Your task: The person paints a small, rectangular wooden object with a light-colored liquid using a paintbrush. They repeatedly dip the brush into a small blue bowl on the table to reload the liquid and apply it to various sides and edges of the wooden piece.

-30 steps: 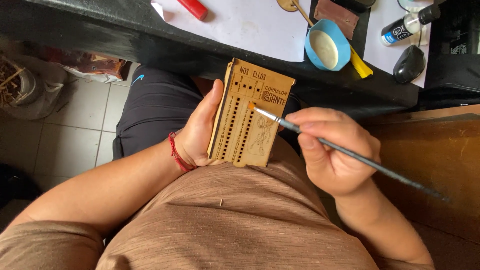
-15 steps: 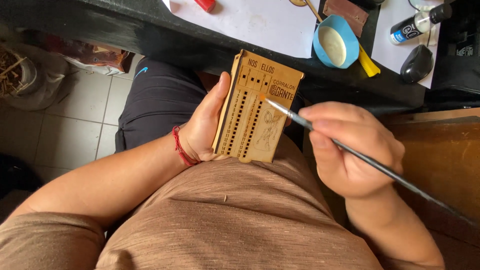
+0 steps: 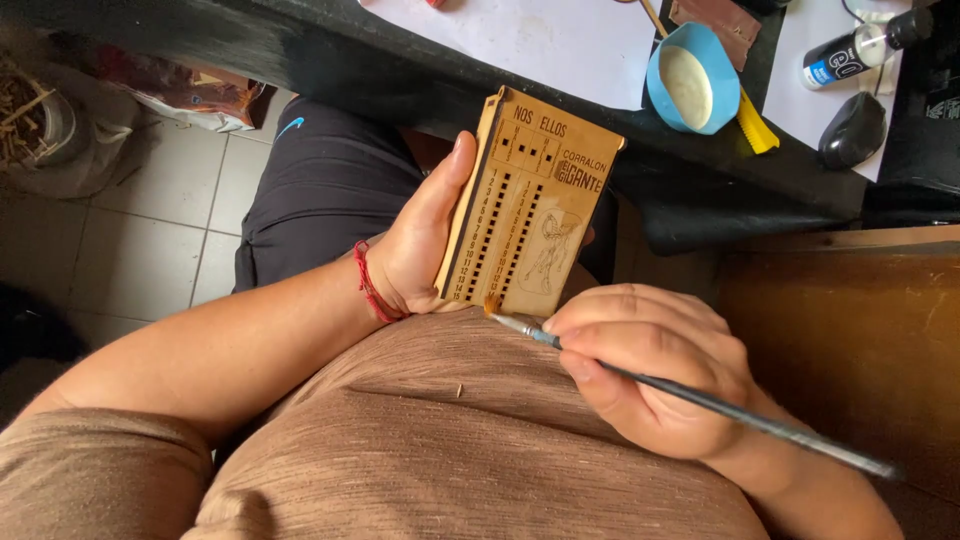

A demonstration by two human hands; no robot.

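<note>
While gripped upright in the left hand (image 3: 420, 250), wooden board (image 3: 530, 205) raised over the lap, just below the edge of the dark table (image 3: 400, 75). Left palm pressed against the board's left edge, thumb laid up along that edge, fingers wrapped behind and mostly hidden, so clamped on the board. Red cord bracelet (image 3: 368, 285) around the left wrist. Front face of the board turned toward the camera: rows of small cut slots down the left half, an engraved figure at lower right, engraved lettering at the top.

Right hand (image 3: 650, 370) just below and to the right of the board, fingers pinched shut around a thin paintbrush (image 3: 690, 395). Brush handle running down and to the right past the wrist; bristle tip (image 3: 492, 306) touching the board's bottom edge near its lower left corner, close to the heel of the left hand. Right hand itself apart from the board, only the brush tip in contact.

On the table, beyond the board: a sheet of white paper (image 3: 540, 40), a blue bowl (image 3: 692, 80) with pale liquid inside, a yellow tool (image 3: 755, 125) just beside the bowl, a dark computer mouse (image 3: 852, 130), and a small bottle (image 3: 860, 50) lying on its side.
</note>
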